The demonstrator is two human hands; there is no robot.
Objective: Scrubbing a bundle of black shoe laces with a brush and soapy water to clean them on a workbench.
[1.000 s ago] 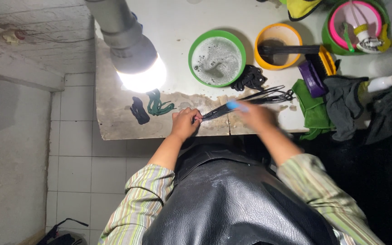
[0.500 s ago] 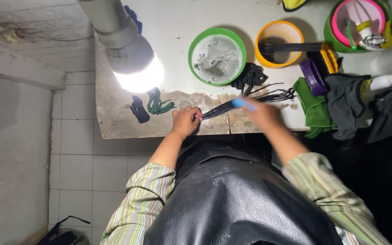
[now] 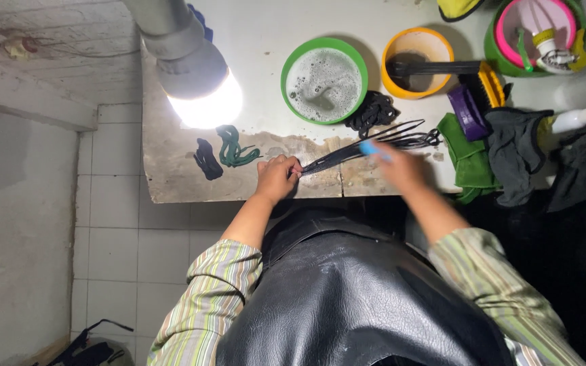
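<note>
- At the centre of the frame, the left hand (image 3: 276,177) pins one end of a bundle of black shoelaces (image 3: 354,148) to the table (image 3: 171,169), fingers pressed together over the ends, apparently to keep the laces taut and flat.
- Just right of centre, the right hand (image 3: 398,166) is motion-blurred over the laces and grips a small blue brush (image 3: 369,147); how its fingers sit cannot be told through the blur.
- The laces run up and to the right from the left hand, fanning out to a loose tangle near the green cloth (image 3: 466,159).
- A green bowl of foamy water (image 3: 323,80) sits directly above the hands, close enough for dipping.
- To its right, an orange bowl (image 3: 418,62) holds dark liquid with a black-handled brush (image 3: 442,67) resting across it.
- A lit lamp (image 3: 194,74) hangs over the upper left of the table, throwing light onto the work spot.
- Left of the hands, a coiled green lace (image 3: 233,148) and a black lace (image 3: 206,159) lie apart from the bundle, seemingly set aside.
- At the upper right, a pink-lined green tub (image 3: 503,51) holds a small yellow-capped bottle (image 3: 549,42); a white spray bottle (image 3: 581,116) lies beside dark gloves (image 3: 517,146). No label is legible.
</note>
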